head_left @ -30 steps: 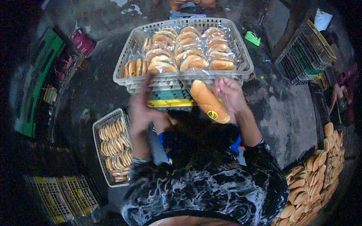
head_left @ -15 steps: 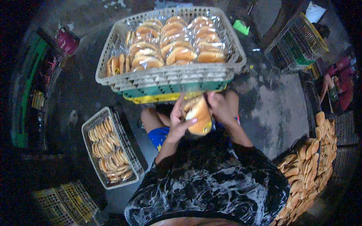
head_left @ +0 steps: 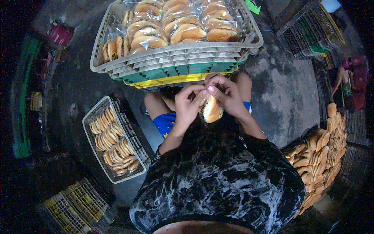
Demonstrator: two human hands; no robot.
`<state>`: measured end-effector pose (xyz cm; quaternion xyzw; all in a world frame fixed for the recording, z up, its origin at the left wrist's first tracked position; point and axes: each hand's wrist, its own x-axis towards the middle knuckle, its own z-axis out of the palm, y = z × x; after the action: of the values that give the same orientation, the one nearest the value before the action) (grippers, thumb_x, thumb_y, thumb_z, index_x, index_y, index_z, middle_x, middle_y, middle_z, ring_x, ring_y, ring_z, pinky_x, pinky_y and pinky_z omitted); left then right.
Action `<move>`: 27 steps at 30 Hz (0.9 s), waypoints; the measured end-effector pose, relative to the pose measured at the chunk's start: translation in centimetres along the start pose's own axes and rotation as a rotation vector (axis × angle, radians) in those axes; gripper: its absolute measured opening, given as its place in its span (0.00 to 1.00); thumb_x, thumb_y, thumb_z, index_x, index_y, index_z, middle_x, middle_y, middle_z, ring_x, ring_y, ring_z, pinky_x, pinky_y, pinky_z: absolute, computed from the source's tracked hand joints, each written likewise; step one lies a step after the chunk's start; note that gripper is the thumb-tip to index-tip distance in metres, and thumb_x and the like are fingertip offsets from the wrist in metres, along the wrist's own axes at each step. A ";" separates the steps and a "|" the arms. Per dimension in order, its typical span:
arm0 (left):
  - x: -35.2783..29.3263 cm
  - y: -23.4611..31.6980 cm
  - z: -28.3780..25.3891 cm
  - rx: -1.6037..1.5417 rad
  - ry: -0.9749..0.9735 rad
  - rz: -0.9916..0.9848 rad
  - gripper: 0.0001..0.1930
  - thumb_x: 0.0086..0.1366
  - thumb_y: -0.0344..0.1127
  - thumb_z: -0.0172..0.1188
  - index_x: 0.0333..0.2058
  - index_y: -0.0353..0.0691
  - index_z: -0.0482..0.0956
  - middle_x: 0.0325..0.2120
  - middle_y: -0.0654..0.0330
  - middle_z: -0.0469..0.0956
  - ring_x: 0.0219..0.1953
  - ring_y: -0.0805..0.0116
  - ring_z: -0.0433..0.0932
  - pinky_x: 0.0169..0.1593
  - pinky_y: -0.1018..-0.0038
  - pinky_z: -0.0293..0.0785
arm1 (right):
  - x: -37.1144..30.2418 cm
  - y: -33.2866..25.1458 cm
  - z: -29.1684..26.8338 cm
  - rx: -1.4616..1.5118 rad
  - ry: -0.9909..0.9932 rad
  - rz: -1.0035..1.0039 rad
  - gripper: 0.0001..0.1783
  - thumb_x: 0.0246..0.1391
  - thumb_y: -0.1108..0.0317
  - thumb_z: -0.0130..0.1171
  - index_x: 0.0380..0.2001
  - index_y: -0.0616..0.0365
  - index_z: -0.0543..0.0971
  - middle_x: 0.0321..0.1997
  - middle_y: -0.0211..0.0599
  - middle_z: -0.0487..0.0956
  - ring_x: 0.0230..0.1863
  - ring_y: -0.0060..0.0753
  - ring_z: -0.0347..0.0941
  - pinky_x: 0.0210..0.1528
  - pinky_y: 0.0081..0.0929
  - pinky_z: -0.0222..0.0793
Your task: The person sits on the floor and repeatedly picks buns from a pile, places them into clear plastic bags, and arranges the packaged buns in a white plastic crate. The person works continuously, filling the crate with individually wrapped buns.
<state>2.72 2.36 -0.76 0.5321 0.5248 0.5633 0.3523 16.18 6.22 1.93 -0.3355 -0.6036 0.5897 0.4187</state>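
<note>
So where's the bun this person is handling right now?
The bun is just right of centre in the head view, between the left hand and right hand, below the stacked crates.

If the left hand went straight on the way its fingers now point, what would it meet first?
Most likely the right hand: the fingers of the left hand point toward it, and both sets come close together at the far end of the bun. Whether they already touch is unclear.
</note>
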 end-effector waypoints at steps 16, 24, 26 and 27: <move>-1.7 -8.8 3.3 0.342 -0.658 -0.269 0.06 0.52 0.29 0.53 0.28 0.33 0.73 0.28 0.51 0.73 0.33 0.55 0.72 0.38 0.68 0.66 | -6.0 6.6 -4.3 -0.763 -0.089 0.097 0.14 0.43 0.76 0.48 0.38 0.59 0.71 0.32 0.46 0.73 0.35 0.45 0.69 0.39 0.33 0.64; -3.9 -14.2 4.9 0.174 -0.637 0.066 0.15 0.59 0.35 0.48 0.41 0.32 0.67 0.36 0.54 0.71 0.40 0.67 0.69 0.46 0.73 0.63 | -7.9 16.4 -6.8 -0.651 -0.169 0.582 0.15 0.50 0.65 0.47 0.38 0.64 0.69 0.39 0.47 0.70 0.38 0.38 0.69 0.44 0.31 0.63; -2.8 -12.8 6.9 -0.035 -0.422 -0.036 0.15 0.60 0.35 0.47 0.42 0.31 0.67 0.36 0.54 0.70 0.40 0.67 0.69 0.45 0.73 0.63 | -6.2 14.4 -7.7 -0.488 0.077 0.362 0.20 0.52 0.57 0.46 0.39 0.64 0.67 0.38 0.43 0.70 0.37 0.33 0.67 0.44 0.29 0.62; -2.8 -13.8 8.3 -0.190 -0.262 -0.162 0.15 0.60 0.35 0.46 0.42 0.31 0.67 0.36 0.54 0.70 0.40 0.66 0.69 0.45 0.74 0.63 | -4.7 12.1 -6.9 -0.392 0.283 0.188 0.23 0.53 0.53 0.45 0.40 0.64 0.66 0.38 0.41 0.69 0.38 0.31 0.65 0.43 0.28 0.61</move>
<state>9.05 4.29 -15.72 0.5213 0.4599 0.5059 0.5107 23.29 5.90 -10.88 -0.5441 -0.6078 0.4450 0.3694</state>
